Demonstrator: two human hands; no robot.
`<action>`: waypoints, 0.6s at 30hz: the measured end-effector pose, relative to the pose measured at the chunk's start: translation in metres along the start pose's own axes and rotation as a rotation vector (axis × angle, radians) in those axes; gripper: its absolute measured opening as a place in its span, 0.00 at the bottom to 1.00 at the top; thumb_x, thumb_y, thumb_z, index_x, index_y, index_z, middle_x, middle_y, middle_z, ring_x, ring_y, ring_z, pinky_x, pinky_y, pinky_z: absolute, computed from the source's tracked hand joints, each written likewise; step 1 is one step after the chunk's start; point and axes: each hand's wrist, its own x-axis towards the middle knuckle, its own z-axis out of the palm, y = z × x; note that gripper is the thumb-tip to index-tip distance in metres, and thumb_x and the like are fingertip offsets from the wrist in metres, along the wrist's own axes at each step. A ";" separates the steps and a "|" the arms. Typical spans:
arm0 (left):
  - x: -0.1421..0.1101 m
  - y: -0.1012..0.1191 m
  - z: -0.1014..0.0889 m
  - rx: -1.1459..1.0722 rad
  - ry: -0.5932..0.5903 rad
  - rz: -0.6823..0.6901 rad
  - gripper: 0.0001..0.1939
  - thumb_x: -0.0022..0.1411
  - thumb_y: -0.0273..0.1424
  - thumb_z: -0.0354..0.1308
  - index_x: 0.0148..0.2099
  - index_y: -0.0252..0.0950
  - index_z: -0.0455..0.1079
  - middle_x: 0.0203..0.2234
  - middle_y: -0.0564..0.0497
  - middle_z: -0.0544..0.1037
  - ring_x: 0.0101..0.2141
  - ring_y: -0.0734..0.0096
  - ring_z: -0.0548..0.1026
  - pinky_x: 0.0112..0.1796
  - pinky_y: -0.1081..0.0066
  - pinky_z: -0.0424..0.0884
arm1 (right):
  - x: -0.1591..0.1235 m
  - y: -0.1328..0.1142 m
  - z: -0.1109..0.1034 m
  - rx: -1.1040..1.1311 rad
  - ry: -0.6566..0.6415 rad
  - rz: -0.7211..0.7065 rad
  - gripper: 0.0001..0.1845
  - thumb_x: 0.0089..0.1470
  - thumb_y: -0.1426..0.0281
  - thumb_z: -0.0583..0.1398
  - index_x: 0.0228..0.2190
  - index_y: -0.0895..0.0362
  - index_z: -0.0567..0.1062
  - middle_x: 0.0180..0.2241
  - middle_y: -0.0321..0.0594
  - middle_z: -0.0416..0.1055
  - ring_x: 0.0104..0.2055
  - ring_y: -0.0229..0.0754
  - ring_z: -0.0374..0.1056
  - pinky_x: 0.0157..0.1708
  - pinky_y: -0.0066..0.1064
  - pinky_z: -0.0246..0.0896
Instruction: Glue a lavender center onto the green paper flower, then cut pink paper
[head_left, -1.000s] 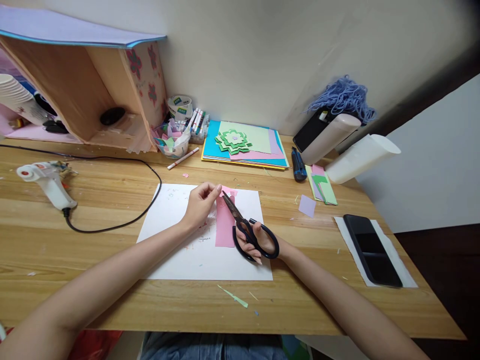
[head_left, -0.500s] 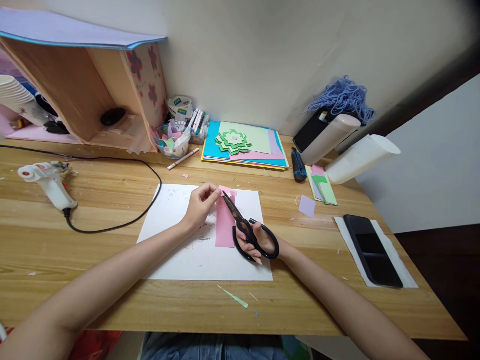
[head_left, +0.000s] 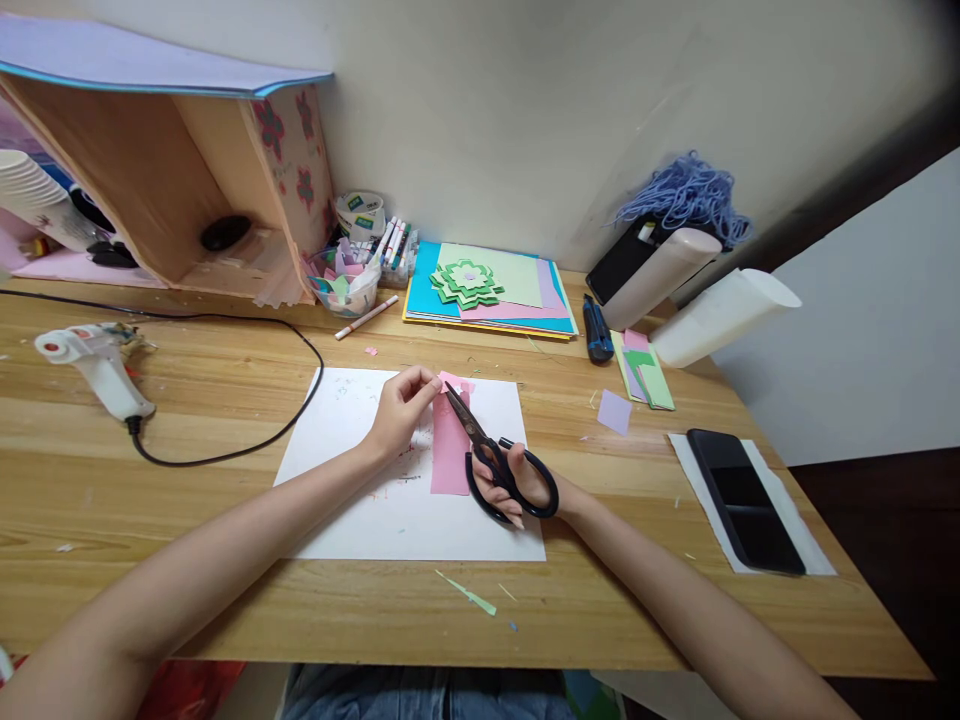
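My left hand [head_left: 403, 412] is closed in a pinch, its fingertips on a small piece of pink paper right at the scissor tips. My right hand [head_left: 514, 485] holds black-handled scissors [head_left: 480, 441], with fingers through the loops and the dark blades pointing up and left, nearly closed. Below the blades a pink paper strip [head_left: 450, 458] lies on a white sheet [head_left: 360, 525] marked with small stains. The exact edge of the pinched piece is hard to make out against the strip.
A white glue gun [head_left: 101, 375] with a black cord lies left. Behind are a tub of scraps [head_left: 343, 290], a marker [head_left: 367, 317] and a layered green paper flower [head_left: 466, 283] on coloured sheets. A utility knife [head_left: 598, 330], a lilac square [head_left: 614, 411] and a phone [head_left: 742, 500] are right.
Both hands and the scissors keep almost the same place over the pink paper. No clear movement shows.
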 end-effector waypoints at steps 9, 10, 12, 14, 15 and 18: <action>0.000 0.001 -0.001 -0.005 -0.034 0.022 0.11 0.55 0.33 0.55 0.24 0.34 0.62 0.18 0.57 0.62 0.22 0.77 0.59 0.25 0.75 0.55 | -0.001 -0.003 0.003 0.023 -0.003 0.028 0.36 0.29 0.38 0.55 0.24 0.57 0.60 0.15 0.26 0.59 0.09 0.26 0.51 0.06 0.21 0.58; 0.000 0.002 -0.001 -0.005 -0.033 0.024 0.11 0.55 0.33 0.55 0.24 0.34 0.62 0.18 0.57 0.62 0.22 0.77 0.59 0.25 0.75 0.55 | -0.001 -0.003 0.003 0.029 -0.007 0.032 0.35 0.29 0.38 0.56 0.24 0.57 0.60 0.15 0.26 0.59 0.09 0.26 0.52 0.06 0.21 0.58; 0.000 0.001 -0.001 -0.003 -0.032 0.026 0.11 0.55 0.33 0.55 0.24 0.34 0.62 0.18 0.57 0.62 0.22 0.77 0.59 0.25 0.75 0.55 | 0.000 -0.002 0.002 0.038 -0.014 0.029 0.35 0.30 0.38 0.56 0.24 0.57 0.59 0.15 0.26 0.59 0.09 0.26 0.51 0.06 0.21 0.58; 0.000 0.001 -0.001 -0.001 -0.029 0.029 0.11 0.55 0.33 0.55 0.24 0.34 0.62 0.18 0.57 0.62 0.22 0.77 0.59 0.25 0.75 0.55 | 0.001 -0.001 0.000 0.048 -0.023 0.024 0.35 0.30 0.39 0.57 0.24 0.57 0.59 0.15 0.26 0.59 0.09 0.26 0.52 0.06 0.21 0.58; 0.000 0.001 -0.001 0.001 -0.030 0.032 0.11 0.55 0.33 0.55 0.24 0.34 0.62 0.18 0.57 0.62 0.22 0.77 0.59 0.25 0.75 0.55 | 0.001 0.000 -0.001 0.057 -0.028 0.025 0.34 0.30 0.39 0.57 0.24 0.57 0.59 0.15 0.26 0.59 0.09 0.26 0.52 0.06 0.21 0.58; 0.000 0.001 -0.001 0.013 -0.048 0.039 0.10 0.55 0.33 0.54 0.24 0.34 0.63 0.19 0.56 0.64 0.24 0.76 0.61 0.27 0.75 0.56 | 0.001 0.002 -0.003 0.086 -0.042 0.032 0.34 0.31 0.39 0.56 0.24 0.57 0.59 0.15 0.26 0.60 0.09 0.26 0.52 0.06 0.21 0.59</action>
